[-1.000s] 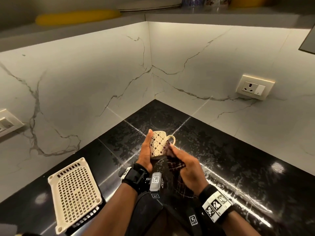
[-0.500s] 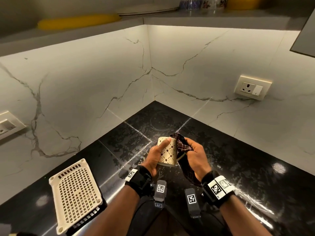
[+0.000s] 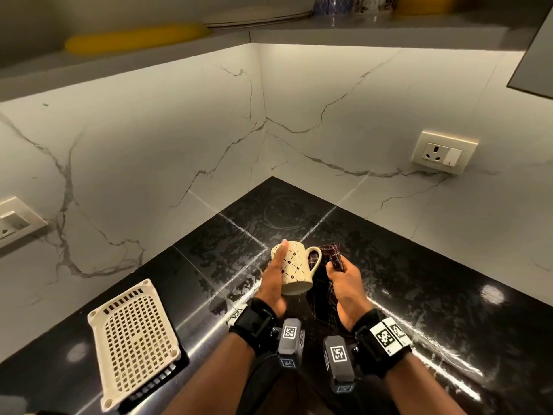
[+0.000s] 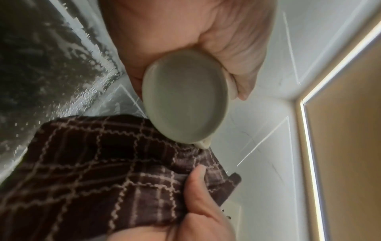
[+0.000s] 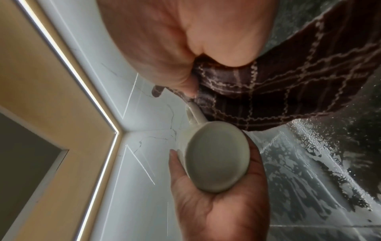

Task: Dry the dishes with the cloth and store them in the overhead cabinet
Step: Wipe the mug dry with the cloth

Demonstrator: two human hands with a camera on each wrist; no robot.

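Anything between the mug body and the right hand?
Yes: the mug's handle and the brown checked cloth, held by the right hand, separate it from the mug. Head view shows it.

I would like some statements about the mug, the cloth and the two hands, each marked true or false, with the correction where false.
1. The left hand holds the mug by its body. True.
2. The cloth is stuffed inside the mug. False: it hangs from the right hand, beside the mug's handle.
3. The mug stands on the counter. False: it is held up in the air, its base showing to both wrist cameras.
4. A white perforated tray lies on the counter to the left of the hands. True.
5. The mug is plain white without any pattern. False: it is cream with small dark motifs.
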